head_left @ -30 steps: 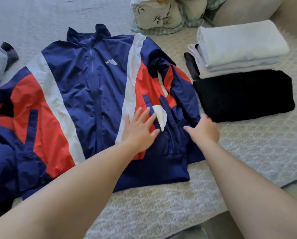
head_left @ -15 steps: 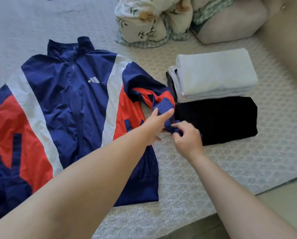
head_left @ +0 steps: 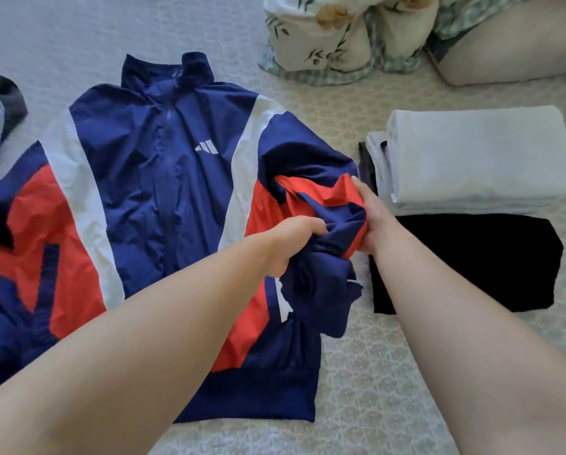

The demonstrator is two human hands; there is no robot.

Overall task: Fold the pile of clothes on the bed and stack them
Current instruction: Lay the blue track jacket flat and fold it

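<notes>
A navy, red and white jacket point(head_left: 163, 178) lies front-up across the patterned bed cover point(head_left: 367, 389), collar at the far side. Its right-hand sleeve point(head_left: 321, 205) is bunched up between both hands: the left hand point(head_left: 294, 238) clutches a fistful of navy fabric, and the right hand point(head_left: 372, 218) grips the red-and-navy folds from the right. Just right of the sleeve sits a folded black garment point(head_left: 472, 257), with a stack of folded white items point(head_left: 472, 159) at its far edge (touching it). Floral bedding point(head_left: 324, 34) lies farther back.
</notes>
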